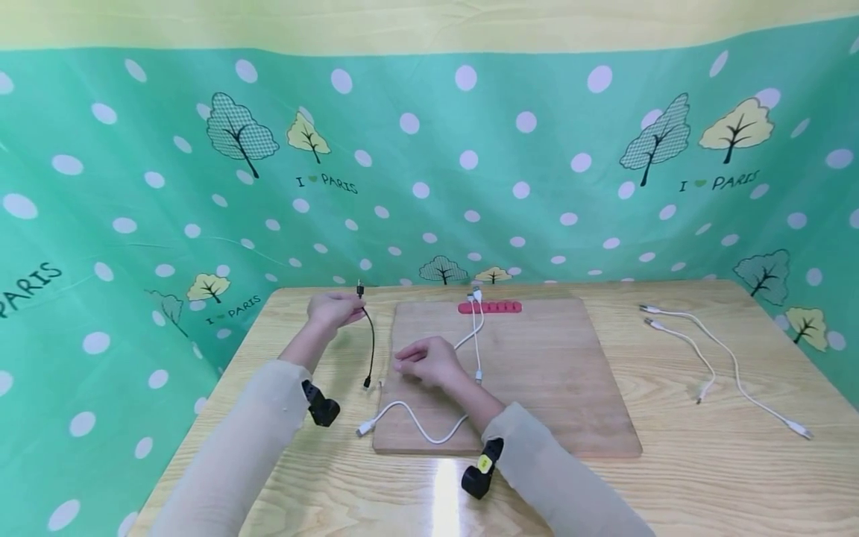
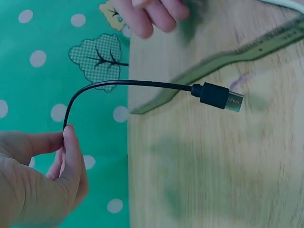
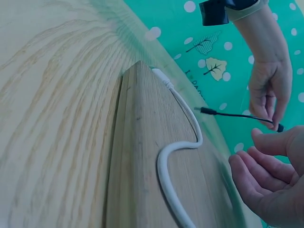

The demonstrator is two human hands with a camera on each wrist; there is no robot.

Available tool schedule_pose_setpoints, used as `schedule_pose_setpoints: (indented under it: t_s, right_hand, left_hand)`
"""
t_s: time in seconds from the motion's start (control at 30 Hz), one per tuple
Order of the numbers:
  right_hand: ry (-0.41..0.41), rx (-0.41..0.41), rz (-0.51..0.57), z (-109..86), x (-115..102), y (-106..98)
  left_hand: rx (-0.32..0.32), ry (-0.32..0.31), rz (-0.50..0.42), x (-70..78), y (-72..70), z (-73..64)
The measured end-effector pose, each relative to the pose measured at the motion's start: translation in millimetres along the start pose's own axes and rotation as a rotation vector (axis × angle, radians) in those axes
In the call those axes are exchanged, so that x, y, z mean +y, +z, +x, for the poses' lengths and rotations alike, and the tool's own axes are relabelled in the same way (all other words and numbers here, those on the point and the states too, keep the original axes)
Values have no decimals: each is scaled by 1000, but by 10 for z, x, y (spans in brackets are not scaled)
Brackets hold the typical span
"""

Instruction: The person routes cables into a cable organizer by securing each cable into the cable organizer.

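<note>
My left hand (image 1: 335, 309) pinches a short black USB cable (image 1: 373, 339) near one plug, holding it over the table's left side. That plug (image 1: 360, 289) sticks up above the fingertips, while the other plug (image 2: 221, 97), with a bare metal end, hangs free lower down. My right hand (image 1: 429, 363) is over the left part of a wooden board (image 1: 550, 373), fingers loosely bent and thumb apart from them. Nothing lies between its fingers in the right wrist view. Below it a white cable (image 3: 164, 161) curves over the board's edge.
A red cable-holder strip (image 1: 499, 307) lies at the board's back edge, with white cable plugs (image 1: 477, 295) at its left end and their cords trailing forward. Two white cables (image 1: 737, 373) lie on the table right of the board. A patterned green curtain (image 1: 429, 164) hangs behind.
</note>
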State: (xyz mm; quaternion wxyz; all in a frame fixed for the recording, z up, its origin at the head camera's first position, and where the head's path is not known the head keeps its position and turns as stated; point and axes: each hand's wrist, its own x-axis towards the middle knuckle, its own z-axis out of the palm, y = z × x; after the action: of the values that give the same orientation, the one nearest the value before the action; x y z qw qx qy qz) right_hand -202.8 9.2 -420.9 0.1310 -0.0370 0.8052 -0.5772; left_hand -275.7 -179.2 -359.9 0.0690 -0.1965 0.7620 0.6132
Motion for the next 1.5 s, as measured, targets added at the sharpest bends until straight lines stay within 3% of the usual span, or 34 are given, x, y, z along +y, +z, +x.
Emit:
schedule_pose_setpoints:
  t_s: [0.27,0.37,0.5,0.63,0.9,1.27,1.5]
  right_hand:
    - [-30,-42,148,50,-13,112]
    - [-25,-45,293,49,-27,128]
    - [37,-25,497,29,-44,122]
    - [91,27,566,12,-22,75]
    - [116,64,537,-24,41,-51]
    - [68,59,251,-100,116,-249]
    - [85,89,182,-133,137,-338]
  left_hand:
    - [-34,-4,-24,149,79,-109]
    - [-43,-12,-54,198,124,-155]
    - [-41,-31,-113,214,197,-179]
    - [-34,-31,-172,211,298,-178]
    - [-19,37,-254,168,487,-138]
    - [-39,110,-207,105,694,-79]
    - [-81,118,-226,96,830,-60]
